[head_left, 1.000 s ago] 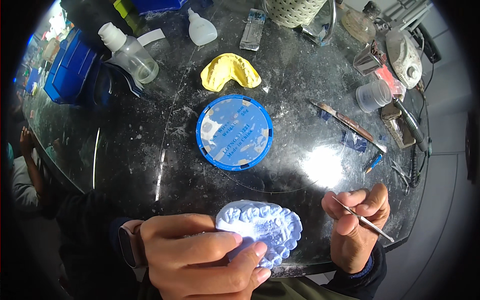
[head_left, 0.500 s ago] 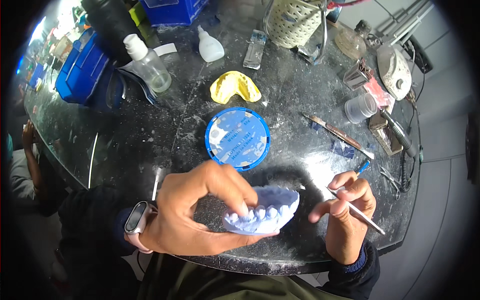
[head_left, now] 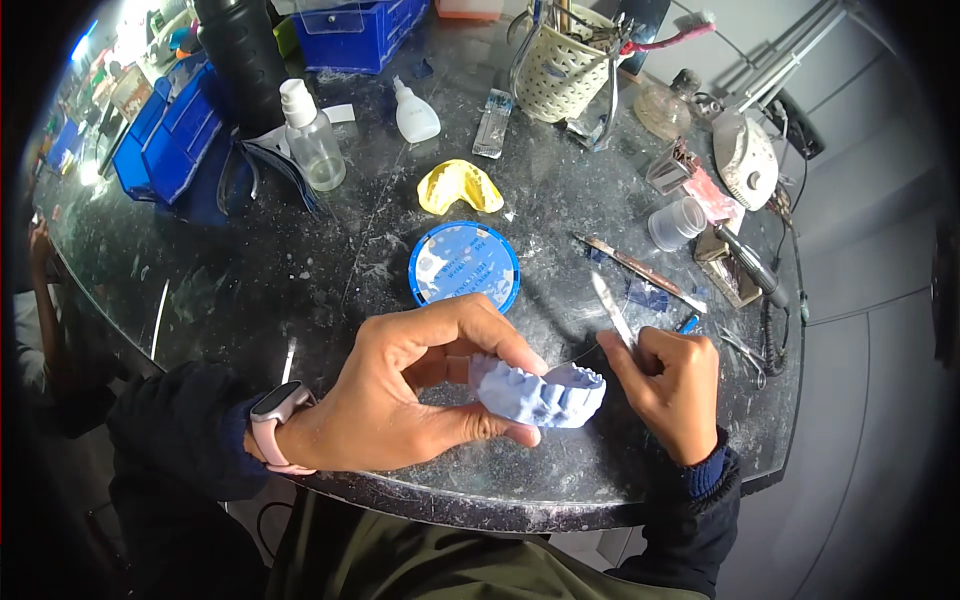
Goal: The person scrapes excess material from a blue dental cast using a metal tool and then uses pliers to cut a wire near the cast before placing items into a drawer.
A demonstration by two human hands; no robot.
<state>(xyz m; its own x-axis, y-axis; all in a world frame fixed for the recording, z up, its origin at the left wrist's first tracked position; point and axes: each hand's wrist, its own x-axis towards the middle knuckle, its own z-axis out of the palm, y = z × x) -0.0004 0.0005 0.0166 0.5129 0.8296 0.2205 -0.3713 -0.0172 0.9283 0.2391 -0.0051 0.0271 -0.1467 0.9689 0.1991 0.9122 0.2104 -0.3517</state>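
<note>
My left hand [head_left: 410, 385] grips a pale blue plaster dental cast [head_left: 545, 398] between thumb and fingers. The cast is tilted, its row of teeth showing along the upper edge. To its right, my right hand [head_left: 675, 385] is closed round a slim metal knife [head_left: 611, 308], whose pale blade points up and away from me. Blade and cast are apart. Just beyond my left hand lies a round blue lid [head_left: 464, 262] with a worn pale label. Behind the lid is a yellow dental cast [head_left: 459, 187], curved like a horseshoe.
On the right lie a brown-handled tool [head_left: 640, 272], a clear cup [head_left: 677, 222], a handpiece [head_left: 750, 264] and scissors [head_left: 744, 358]. A spray bottle [head_left: 313, 140], a dropper bottle [head_left: 415, 115] and a cream basket of tools [head_left: 563, 70] stand farther back. Blue bins [head_left: 167, 140] are at left.
My left hand has turned the pale blue cast so its front faces me more. The tool in my right hand has swung from pointing toward me to blade-up. The whole view has shifted slightly.
</note>
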